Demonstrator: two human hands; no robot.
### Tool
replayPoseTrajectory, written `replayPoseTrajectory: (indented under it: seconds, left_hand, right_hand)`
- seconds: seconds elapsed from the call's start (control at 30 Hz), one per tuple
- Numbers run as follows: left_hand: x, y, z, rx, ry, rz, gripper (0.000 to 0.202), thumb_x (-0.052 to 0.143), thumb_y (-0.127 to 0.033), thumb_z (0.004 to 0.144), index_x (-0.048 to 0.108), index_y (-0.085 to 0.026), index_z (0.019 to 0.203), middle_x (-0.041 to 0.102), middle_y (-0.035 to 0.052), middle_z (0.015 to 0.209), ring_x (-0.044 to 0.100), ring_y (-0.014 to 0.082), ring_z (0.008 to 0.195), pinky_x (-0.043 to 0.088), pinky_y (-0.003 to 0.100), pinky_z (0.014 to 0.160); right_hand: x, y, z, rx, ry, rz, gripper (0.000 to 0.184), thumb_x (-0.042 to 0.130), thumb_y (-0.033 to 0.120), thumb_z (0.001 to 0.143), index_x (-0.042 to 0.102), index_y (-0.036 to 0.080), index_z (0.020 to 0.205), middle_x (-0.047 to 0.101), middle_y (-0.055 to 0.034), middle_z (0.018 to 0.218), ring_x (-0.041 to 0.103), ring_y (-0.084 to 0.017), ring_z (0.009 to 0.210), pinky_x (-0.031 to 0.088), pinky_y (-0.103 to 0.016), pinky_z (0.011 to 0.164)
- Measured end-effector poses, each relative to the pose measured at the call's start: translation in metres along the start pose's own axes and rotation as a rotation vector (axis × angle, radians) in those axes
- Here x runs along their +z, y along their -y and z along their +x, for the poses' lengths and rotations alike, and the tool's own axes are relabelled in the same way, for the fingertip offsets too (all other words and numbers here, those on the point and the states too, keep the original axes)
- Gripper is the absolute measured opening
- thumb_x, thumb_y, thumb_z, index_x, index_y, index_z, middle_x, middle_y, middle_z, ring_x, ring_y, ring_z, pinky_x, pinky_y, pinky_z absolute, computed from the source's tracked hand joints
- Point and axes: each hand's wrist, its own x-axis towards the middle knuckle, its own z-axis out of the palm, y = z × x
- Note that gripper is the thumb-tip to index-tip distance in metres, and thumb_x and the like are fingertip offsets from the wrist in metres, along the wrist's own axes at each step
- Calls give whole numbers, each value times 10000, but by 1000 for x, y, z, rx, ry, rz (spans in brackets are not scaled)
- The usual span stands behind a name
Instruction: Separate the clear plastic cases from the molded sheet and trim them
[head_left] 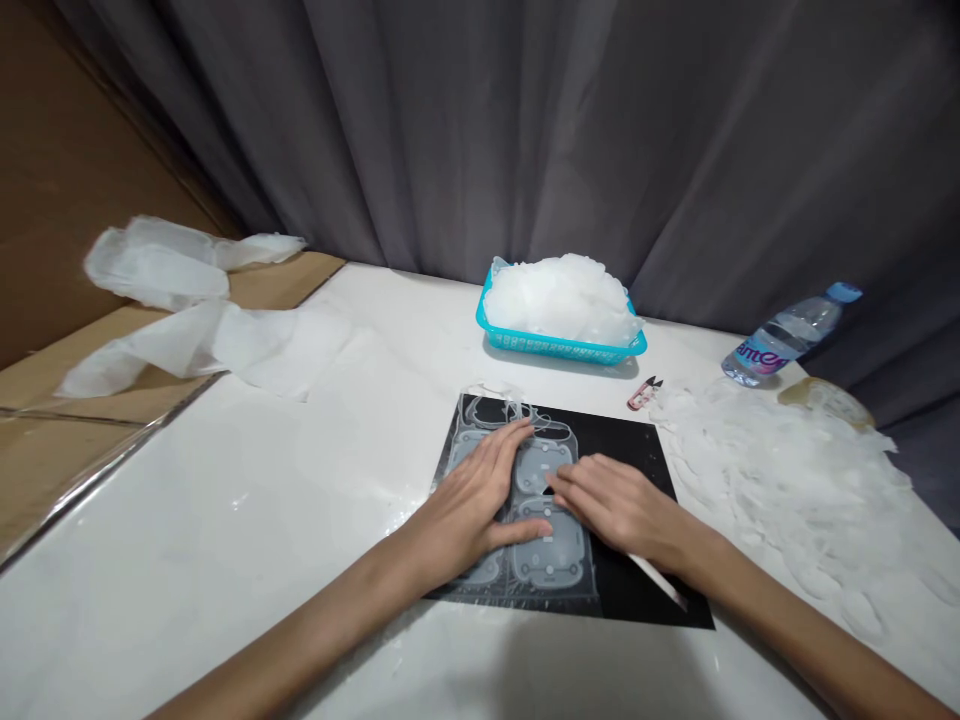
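Observation:
A clear moulded sheet of several rounded pad shapes (546, 568) lies on a black mat (637, 450) in the middle of the white table. My left hand (476, 500) lies flat on the sheet's left side, fingers stretched out. My right hand (615, 505) rests on the sheet's right side with fingers together, pinching at a pad near the centre. A thin white stick (660, 582) pokes out under the right wrist; whether the hand grips it is hidden.
A turquoise basket (559, 345) heaped with clear pieces stands behind the mat. Small pink snips (643, 393) lie beside it. A pile of clear scraps (787, 480) spreads at right, near a lying water bottle (787, 335). White plastic bags (187, 310) drape over cardboard at left.

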Motion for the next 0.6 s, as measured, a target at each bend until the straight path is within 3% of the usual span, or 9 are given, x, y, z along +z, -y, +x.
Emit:
replayPoseTrajectory:
  seconds: [0.07,0.13,0.2,0.27,0.37,0.5,0.6]
  left_hand:
    - [-3,-2,1,-25,37,-24,955,601,-665,933,146,-188,1624,243,195,1712,248,325,1582,307,510,1267]
    - [-6,-3,1,-43,66,-45,977,608,-641,943,97,-191,1643,222,194,1721,231,331,1587,289,523,1272]
    - [-6,-3,-1,-52,78,-65,994,605,-638,947,58,-205,1654,200,192,1730,219,344,1589,278,544,1271]
    - [-5,-1,-2,-53,66,-97,1004,615,-646,936,56,-227,1657,215,191,1725,243,363,1578,291,567,1258]
    - [-4,0,-3,-62,-46,-164,1013,702,-647,873,153,-261,1631,301,179,1680,330,373,1532,344,569,1226]
    - [-11,-9,-2,-66,-195,-328,1015,834,-588,780,276,-309,1580,417,136,1597,451,347,1437,403,514,1181]
    - [-19,-16,-2,-59,-144,-496,647,771,-498,888,496,-336,1451,627,62,1403,617,278,1249,492,415,1062]
  right_hand:
    - [-7,-28,5,232,-172,58,181,493,238,1063,661,195,1116,739,-77,1013,692,-214,913,565,-339,829]
    - [-19,-61,11,407,-291,13,270,381,232,1085,647,190,1073,691,-83,938,650,-224,834,536,-367,774]
    - [-35,-85,18,611,-380,8,216,461,264,1057,639,210,948,650,-55,889,626,-224,828,499,-360,764]
    - [-50,-91,26,720,-366,112,202,524,284,1028,636,215,874,631,-37,869,618,-214,821,479,-346,770]
    - [-63,-69,38,696,-191,379,214,547,296,1027,649,216,857,642,-28,886,627,-192,814,479,-321,778]
    - [-68,-24,51,472,89,624,174,570,297,1042,721,223,999,669,-25,943,637,-161,861,482,-284,810]
    - [-69,-5,56,400,197,730,227,562,295,1056,730,264,1207,673,-22,981,642,-140,882,487,-264,821]
